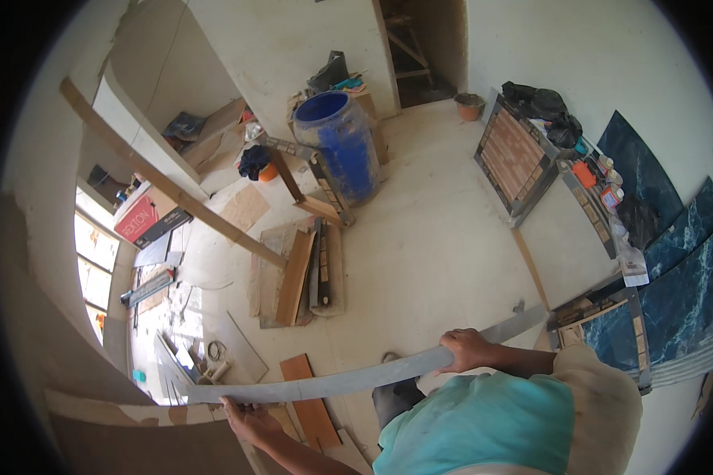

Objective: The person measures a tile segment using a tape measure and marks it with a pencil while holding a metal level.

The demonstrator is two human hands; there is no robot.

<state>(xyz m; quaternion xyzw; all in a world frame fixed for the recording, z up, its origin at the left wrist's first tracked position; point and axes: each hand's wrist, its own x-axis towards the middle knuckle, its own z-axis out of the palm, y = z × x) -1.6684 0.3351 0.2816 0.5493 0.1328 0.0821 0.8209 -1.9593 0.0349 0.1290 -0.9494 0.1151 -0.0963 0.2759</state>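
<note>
A long, flat grey bar (372,375) stretches across in front of me, bending in the fisheye picture. My right hand (466,350) is closed round it right of the middle, knuckles up. Toward its left end, my left hand (249,421) holds the lower edge from below, with some fingers hidden. That left end lies close to a ledge (135,412) along the wall. The bar's right end reaches a grey frame with a dark blue marbled panel (610,336). Beneath the bar lies a reddish-brown plank (309,404) on the floor.
A blue barrel (345,154) stands at the back. A wooden pole (174,194) slants across the left, near stacked boards (297,277). Marbled sheets (685,261) lean on the right wall beside a tile-topped frame (511,154). Tools and a cable coil (216,350) lie at left.
</note>
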